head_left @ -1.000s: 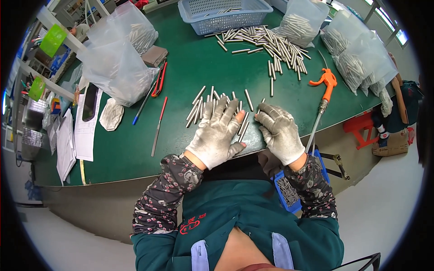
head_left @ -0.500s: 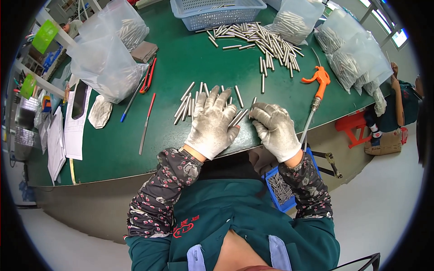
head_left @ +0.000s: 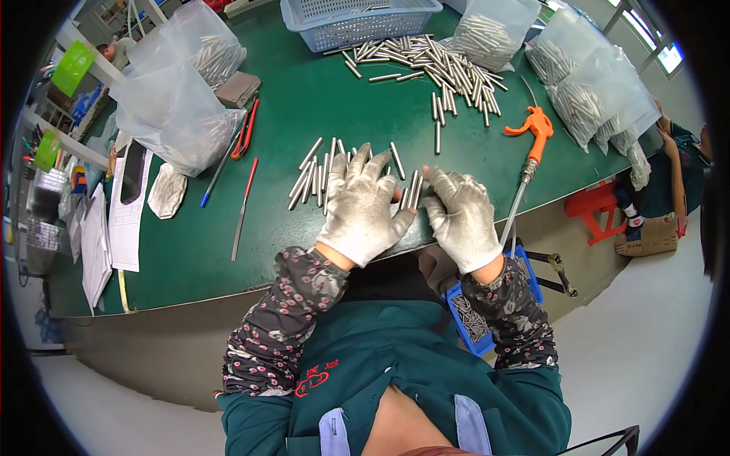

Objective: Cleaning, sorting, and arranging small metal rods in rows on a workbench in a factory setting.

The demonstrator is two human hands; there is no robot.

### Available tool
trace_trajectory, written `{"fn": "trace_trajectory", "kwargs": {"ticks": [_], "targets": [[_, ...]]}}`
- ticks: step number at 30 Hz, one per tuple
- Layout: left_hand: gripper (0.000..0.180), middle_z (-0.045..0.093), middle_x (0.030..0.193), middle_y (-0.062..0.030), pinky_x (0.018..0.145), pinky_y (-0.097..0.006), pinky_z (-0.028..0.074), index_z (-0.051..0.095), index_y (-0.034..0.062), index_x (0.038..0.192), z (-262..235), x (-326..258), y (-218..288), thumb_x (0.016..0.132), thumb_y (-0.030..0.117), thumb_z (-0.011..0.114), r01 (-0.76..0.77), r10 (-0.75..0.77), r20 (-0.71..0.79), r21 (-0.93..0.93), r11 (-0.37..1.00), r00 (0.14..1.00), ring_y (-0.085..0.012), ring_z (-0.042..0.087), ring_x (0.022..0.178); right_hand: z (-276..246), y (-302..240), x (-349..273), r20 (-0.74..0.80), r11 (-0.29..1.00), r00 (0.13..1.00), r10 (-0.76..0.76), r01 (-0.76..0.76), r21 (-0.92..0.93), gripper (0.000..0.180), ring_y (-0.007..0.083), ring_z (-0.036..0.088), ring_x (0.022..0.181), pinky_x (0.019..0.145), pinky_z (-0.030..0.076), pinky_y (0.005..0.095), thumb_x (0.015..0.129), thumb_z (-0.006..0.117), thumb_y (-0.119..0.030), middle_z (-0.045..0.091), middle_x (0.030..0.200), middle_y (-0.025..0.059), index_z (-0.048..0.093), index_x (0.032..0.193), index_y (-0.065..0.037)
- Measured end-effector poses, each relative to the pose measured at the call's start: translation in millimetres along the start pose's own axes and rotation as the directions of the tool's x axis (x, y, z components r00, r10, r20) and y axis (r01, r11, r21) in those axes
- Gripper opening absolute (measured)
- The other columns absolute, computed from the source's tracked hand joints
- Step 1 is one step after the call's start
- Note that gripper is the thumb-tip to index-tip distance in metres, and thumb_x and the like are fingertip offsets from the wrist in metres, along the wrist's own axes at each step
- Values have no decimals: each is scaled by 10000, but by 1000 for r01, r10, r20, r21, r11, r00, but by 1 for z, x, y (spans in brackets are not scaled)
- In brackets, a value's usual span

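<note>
Open ahead of the left fingers across bare tabletop, up to the rod pile and the blue basket behind it. Hemmed in just left of them by loose rods, then clear as far as the red-handled tool. Narrowed between left and right fingers by more rods. Free right of the right fingers to the orange air gun, blocked beyond by filled bags.

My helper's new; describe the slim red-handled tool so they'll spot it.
On the green table, look left of the left hand. A slim tool lies there, red handle pointing away. Unlike the wider red tool beyond, it's straight with a grey shaft.
</note>
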State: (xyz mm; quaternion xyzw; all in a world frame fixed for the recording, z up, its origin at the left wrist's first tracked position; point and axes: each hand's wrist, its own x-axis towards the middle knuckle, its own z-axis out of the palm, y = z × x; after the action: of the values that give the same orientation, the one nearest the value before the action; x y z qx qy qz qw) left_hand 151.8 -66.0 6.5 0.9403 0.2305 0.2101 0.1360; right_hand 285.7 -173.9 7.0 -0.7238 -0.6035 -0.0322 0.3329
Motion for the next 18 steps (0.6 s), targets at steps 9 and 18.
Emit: {"fn": "trace_trajectory", "kwargs": {"ticks": [9, 18], "targets": [[288, 476, 1293, -138, 1068, -552, 216, 628, 102, 896, -6, -8, -9, 669, 241, 739, -37, 38, 23, -14, 999, 999, -388, 347, 1277, 1, -7, 4, 96, 979, 995, -27, 45, -197, 446, 304, 553, 924, 786, 420, 440, 730, 664, -355, 589, 996, 113, 614, 1095, -102], [305, 478, 1308, -144, 1030, -485, 310, 613, 92, 1017, -23, 22, -21, 715, 124, 649, -89, 92, -75, 43, 995, 993, -401, 405, 1232, -1, -12, 2, 127, 968, 990, -68, 96, -232, 350, 261, 565, 872, 755, 420, 414, 719, 673, -370, 578, 910, 59, 621, 999, -167]]}}
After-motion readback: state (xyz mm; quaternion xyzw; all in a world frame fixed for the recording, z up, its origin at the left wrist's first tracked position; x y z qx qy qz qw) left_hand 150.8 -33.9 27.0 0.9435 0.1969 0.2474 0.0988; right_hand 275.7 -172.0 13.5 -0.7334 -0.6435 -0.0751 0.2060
